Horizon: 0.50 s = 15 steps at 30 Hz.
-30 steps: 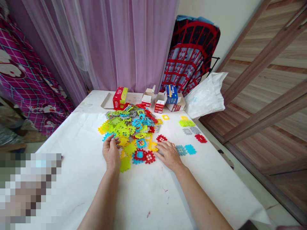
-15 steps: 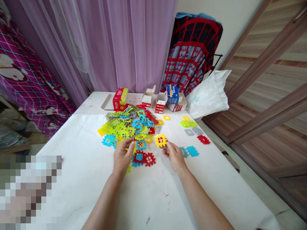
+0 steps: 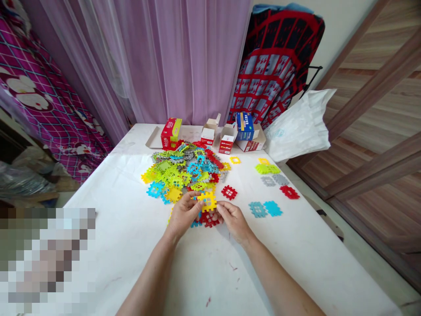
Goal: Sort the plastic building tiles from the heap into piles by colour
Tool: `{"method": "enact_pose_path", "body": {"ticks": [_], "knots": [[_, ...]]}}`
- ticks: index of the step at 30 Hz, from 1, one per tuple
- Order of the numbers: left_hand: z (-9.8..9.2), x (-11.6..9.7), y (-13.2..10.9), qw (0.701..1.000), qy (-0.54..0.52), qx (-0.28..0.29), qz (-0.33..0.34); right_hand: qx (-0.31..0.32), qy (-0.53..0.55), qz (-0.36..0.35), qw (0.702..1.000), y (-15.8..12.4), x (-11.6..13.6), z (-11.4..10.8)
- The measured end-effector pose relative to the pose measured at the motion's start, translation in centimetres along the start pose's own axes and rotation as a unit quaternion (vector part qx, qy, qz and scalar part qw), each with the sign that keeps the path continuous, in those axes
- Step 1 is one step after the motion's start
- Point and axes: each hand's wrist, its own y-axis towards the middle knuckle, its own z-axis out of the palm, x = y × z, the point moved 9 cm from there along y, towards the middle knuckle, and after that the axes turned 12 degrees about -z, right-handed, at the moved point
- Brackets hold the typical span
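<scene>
Both hands hold one yellow notched building tile (image 3: 208, 201) with a cross-barred window. My left hand (image 3: 184, 213) pinches its left edge and my right hand (image 3: 233, 219) grips its right edge. Below the tile, a red window tile (image 3: 210, 219) lies on the table, partly hidden by the fingers. Just beyond my right hand lies another red window tile (image 3: 229, 192). A heap of mixed green, blue, grey, red and yellow tiles (image 3: 177, 173) spreads out past my left hand.
To the right lie a teal tile (image 3: 258, 210), a blue tile (image 3: 272, 208), a red tile (image 3: 289, 192), grey tiles (image 3: 280, 179) and green tiles (image 3: 267, 169). Small boxes (image 3: 226, 142) line the back of the white table (image 3: 125, 219), beside a white bag (image 3: 299, 127).
My right hand has brought the yellow tile left, and my left hand has taken hold of its other edge. The red tile beyond my right hand now shows. The view has shifted slightly.
</scene>
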Motion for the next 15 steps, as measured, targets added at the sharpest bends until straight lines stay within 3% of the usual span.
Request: {"method": "enact_pose_path", "body": {"ticks": [4, 10, 12, 15], "knots": [[0.3, 0.3, -0.1, 0.998, 0.050, 0.008, 0.025, -0.059, -0.038, -0.022, 0.997, 0.2, -0.4, -1.8], [0.2, -0.2, -0.3, 0.983, 0.162, -0.039, 0.082, -0.160, -0.060, -0.038, 0.985, 0.4, -0.4, -4.0], [0.1, 0.1, -0.2, 0.987, 0.148, -0.042, 0.053, -0.155, -0.083, -0.052, 0.983, 0.4, -0.1, -3.9], [0.0, 0.6, 0.0, 0.994, 0.099, -0.041, -0.001, -0.097, -0.143, -0.105, 0.979, 0.2, 1.1, -2.8]]}}
